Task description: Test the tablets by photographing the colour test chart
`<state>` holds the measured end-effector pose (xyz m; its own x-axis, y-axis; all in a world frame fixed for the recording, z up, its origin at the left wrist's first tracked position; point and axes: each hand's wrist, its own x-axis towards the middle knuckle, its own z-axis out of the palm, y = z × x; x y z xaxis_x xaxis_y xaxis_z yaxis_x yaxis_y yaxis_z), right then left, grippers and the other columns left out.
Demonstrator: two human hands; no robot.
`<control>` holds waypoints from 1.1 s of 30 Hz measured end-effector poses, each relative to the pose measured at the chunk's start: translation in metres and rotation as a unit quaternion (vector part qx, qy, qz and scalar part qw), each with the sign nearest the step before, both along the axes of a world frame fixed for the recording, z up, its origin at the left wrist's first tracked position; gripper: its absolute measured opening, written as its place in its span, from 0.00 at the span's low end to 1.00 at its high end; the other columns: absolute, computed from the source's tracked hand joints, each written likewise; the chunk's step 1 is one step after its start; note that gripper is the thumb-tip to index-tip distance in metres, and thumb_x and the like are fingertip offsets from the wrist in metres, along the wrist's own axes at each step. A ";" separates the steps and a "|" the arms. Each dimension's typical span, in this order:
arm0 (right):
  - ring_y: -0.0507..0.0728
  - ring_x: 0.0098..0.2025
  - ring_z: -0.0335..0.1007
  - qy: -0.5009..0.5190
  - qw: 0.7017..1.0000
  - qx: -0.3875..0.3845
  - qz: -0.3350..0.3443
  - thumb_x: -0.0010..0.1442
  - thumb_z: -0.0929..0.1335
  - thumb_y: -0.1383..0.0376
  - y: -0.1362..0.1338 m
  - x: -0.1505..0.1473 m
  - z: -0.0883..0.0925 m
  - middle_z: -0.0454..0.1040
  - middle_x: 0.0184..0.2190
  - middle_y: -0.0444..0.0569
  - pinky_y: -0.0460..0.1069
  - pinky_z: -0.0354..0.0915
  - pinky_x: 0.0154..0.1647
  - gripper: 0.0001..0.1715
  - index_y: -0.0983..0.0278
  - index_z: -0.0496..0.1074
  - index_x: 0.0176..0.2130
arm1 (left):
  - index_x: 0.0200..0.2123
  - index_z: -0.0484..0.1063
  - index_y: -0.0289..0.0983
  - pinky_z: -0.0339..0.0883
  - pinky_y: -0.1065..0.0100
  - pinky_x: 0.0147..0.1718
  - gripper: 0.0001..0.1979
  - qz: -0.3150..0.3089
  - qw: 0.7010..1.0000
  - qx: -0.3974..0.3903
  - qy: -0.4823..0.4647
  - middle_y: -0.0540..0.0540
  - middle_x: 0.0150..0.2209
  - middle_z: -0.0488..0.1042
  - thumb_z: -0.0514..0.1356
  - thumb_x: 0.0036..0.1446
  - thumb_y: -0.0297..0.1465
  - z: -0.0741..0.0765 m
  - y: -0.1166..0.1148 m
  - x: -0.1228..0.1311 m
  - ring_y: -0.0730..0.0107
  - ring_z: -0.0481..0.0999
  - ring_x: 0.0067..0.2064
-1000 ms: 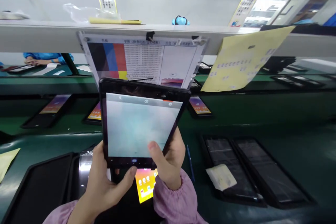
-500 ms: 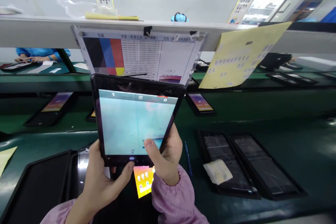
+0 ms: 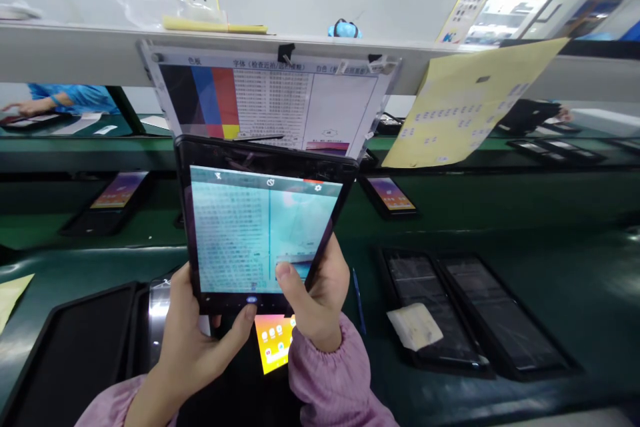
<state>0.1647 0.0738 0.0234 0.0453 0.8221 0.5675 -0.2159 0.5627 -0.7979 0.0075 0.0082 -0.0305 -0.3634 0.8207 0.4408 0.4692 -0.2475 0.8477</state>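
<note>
I hold a black tablet [image 3: 250,227] upright in front of me with both hands. My left hand [image 3: 195,340] grips its lower left corner, thumb on the bottom bezel. My right hand [image 3: 315,300] grips the lower right edge, thumb resting on the screen. The screen shows a camera view of the test chart [image 3: 270,103] with colour bars and text that hangs from the shelf right behind the tablet. Below the tablet lies another tablet [image 3: 273,343] with a lit orange home screen.
Two dark tablets [image 3: 480,313] lie on the green belt at the right, one with a paper slip [image 3: 415,325]. A blue pen [image 3: 359,300] lies beside them. A black tray [image 3: 75,347] is at the left. Lit tablets [image 3: 117,190] sit farther back. A yellow sheet [image 3: 465,107] hangs right. Another person's arm [image 3: 55,101] is far left.
The tablet's screen went from a blank pale image to showing the chart's text and a vertical line. My hands keep the same grip; the tablet shifted slightly left and up.
</note>
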 end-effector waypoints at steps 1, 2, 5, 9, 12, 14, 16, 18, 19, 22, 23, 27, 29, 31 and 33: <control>0.52 0.23 0.65 0.000 1.000 0.004 0.000 0.62 0.73 0.58 0.000 0.000 0.000 0.70 0.25 0.41 0.46 0.68 0.22 0.11 0.58 0.75 0.45 | 0.59 0.63 0.40 0.72 0.69 0.20 0.38 -0.002 1.000 0.001 -0.004 0.44 0.46 0.69 0.76 0.50 0.41 0.000 0.000 0.000 0.65 0.76 0.34; 0.52 0.22 0.65 -0.002 1.000 0.005 0.001 0.63 0.73 0.58 0.000 0.000 0.000 0.70 0.25 0.41 0.46 0.68 0.22 0.11 0.58 0.74 0.44 | 0.59 0.63 0.40 0.72 0.69 0.21 0.38 -0.005 1.000 0.002 -0.005 0.44 0.46 0.69 0.75 0.50 0.41 0.000 0.000 0.000 0.65 0.77 0.34; 0.52 0.22 0.65 -0.003 1.000 0.014 0.005 0.63 0.73 0.59 0.001 -0.001 0.001 0.71 0.26 0.41 0.46 0.69 0.22 0.11 0.58 0.74 0.45 | 0.60 0.63 0.40 0.73 0.69 0.21 0.38 -0.010 1.000 0.009 0.006 0.44 0.45 0.70 0.75 0.51 0.41 0.000 -0.001 -0.002 0.64 0.77 0.34; 0.52 0.23 0.66 0.005 1.000 0.023 0.016 0.62 0.73 0.62 0.003 0.000 0.003 0.72 0.27 0.41 0.46 0.69 0.23 0.12 0.58 0.74 0.46 | 0.60 0.62 0.40 0.71 0.70 0.19 0.38 -0.016 1.000 0.010 0.014 0.46 0.44 0.69 0.75 0.52 0.40 0.000 0.000 -0.003 0.69 0.76 0.30; 0.50 0.22 0.63 0.013 0.999 0.024 0.018 0.61 0.73 0.65 0.002 0.000 0.004 0.70 0.27 0.40 0.45 0.67 0.21 0.12 0.57 0.73 0.46 | 0.61 0.62 0.39 0.72 0.70 0.20 0.37 -0.018 1.000 0.012 0.021 0.46 0.44 0.69 0.74 0.53 0.40 0.001 0.000 -0.002 0.70 0.75 0.29; 0.50 0.22 0.63 0.016 0.999 0.023 0.019 0.61 0.73 0.66 0.001 0.000 0.004 0.70 0.27 0.40 0.44 0.67 0.21 0.12 0.57 0.73 0.46 | 0.60 0.62 0.38 0.72 0.70 0.20 0.37 -0.012 0.999 0.018 0.028 0.46 0.43 0.69 0.74 0.53 0.40 0.002 0.000 0.000 0.70 0.74 0.29; 0.51 0.23 0.64 0.017 0.999 0.023 0.022 0.61 0.73 0.66 0.001 0.000 0.005 0.71 0.27 0.40 0.44 0.67 0.21 0.12 0.58 0.73 0.46 | 0.59 0.63 0.38 0.70 0.71 0.20 0.36 0.000 0.999 0.017 0.029 0.47 0.42 0.69 0.74 0.53 0.41 0.004 -0.001 0.002 0.71 0.73 0.29; 0.51 0.23 0.63 0.018 0.999 0.025 0.022 0.61 0.73 0.67 0.001 0.000 0.005 0.71 0.27 0.40 0.44 0.66 0.21 0.12 0.57 0.74 0.45 | 0.60 0.62 0.38 0.69 0.71 0.20 0.36 0.006 1.000 0.008 0.022 0.47 0.43 0.67 0.73 0.54 0.42 0.005 -0.002 0.003 0.72 0.72 0.29; 0.50 0.22 0.63 0.018 0.999 0.027 0.020 0.60 0.73 0.67 0.001 0.000 0.005 0.70 0.27 0.40 0.44 0.66 0.21 0.12 0.57 0.74 0.45 | 0.61 0.61 0.38 0.69 0.72 0.19 0.37 0.000 1.000 0.008 0.022 0.47 0.43 0.67 0.73 0.54 0.42 0.006 -0.002 0.003 0.73 0.72 0.29; 0.51 0.23 0.65 0.012 0.999 0.037 0.011 0.60 0.73 0.68 0.002 -0.001 0.005 0.72 0.28 0.41 0.45 0.68 0.23 0.13 0.58 0.74 0.46 | 0.62 0.60 0.37 0.69 0.71 0.20 0.38 -0.019 0.997 0.033 0.065 0.46 0.45 0.65 0.72 0.55 0.43 0.005 -0.003 0.000 0.73 0.71 0.29; 0.52 0.24 0.66 0.009 0.999 0.043 0.008 0.60 0.72 0.68 0.002 -0.001 0.005 0.73 0.28 0.41 0.46 0.69 0.24 0.13 0.58 0.74 0.46 | 0.62 0.61 0.37 0.69 0.71 0.19 0.38 -0.020 0.995 0.044 0.084 0.45 0.45 0.64 0.71 0.55 0.44 0.004 -0.003 -0.002 0.73 0.71 0.29; 0.52 0.25 0.67 -0.002 0.998 0.057 -0.005 0.61 0.72 0.67 0.003 -0.001 0.002 0.72 0.28 0.41 0.47 0.70 0.25 0.13 0.58 0.74 0.47 | 0.63 0.59 0.37 0.69 0.70 0.17 0.40 -0.034 0.995 0.050 0.082 0.46 0.44 0.64 0.72 0.55 0.43 0.001 -0.003 -0.006 0.75 0.71 0.26; 0.52 0.24 0.66 -0.010 0.999 0.049 -0.012 0.61 0.72 0.66 0.002 0.000 0.001 0.72 0.28 0.40 0.47 0.70 0.24 0.13 0.58 0.74 0.47 | 0.65 0.58 0.38 0.68 0.71 0.17 0.41 -0.049 0.995 0.045 0.068 0.47 0.43 0.64 0.73 0.54 0.42 0.001 -0.003 -0.006 0.75 0.71 0.26; 0.53 0.24 0.67 -0.019 0.999 0.042 -0.023 0.61 0.73 0.65 0.002 0.000 0.000 0.73 0.28 0.41 0.47 0.70 0.24 0.14 0.57 0.74 0.48 | 0.65 0.59 0.38 0.68 0.71 0.17 0.42 -0.050 0.995 0.049 0.075 0.48 0.42 0.65 0.74 0.53 0.41 0.001 -0.003 -0.007 0.74 0.72 0.27; 0.53 0.25 0.68 -0.024 0.998 0.045 -0.032 0.62 0.73 0.64 0.002 -0.001 -0.002 0.74 0.29 0.42 0.47 0.70 0.24 0.15 0.57 0.74 0.49 | 0.65 0.61 0.39 0.73 0.69 0.24 0.41 -0.056 0.992 0.079 0.086 0.47 0.43 0.68 0.73 0.54 0.42 0.000 -0.002 -0.010 0.69 0.75 0.32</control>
<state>0.1641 0.0755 0.0215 0.0672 0.7634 0.6424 -0.1389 0.6448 -0.7517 -0.0022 0.0066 -0.0302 -0.1809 0.7680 0.6144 0.5659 -0.4296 0.7037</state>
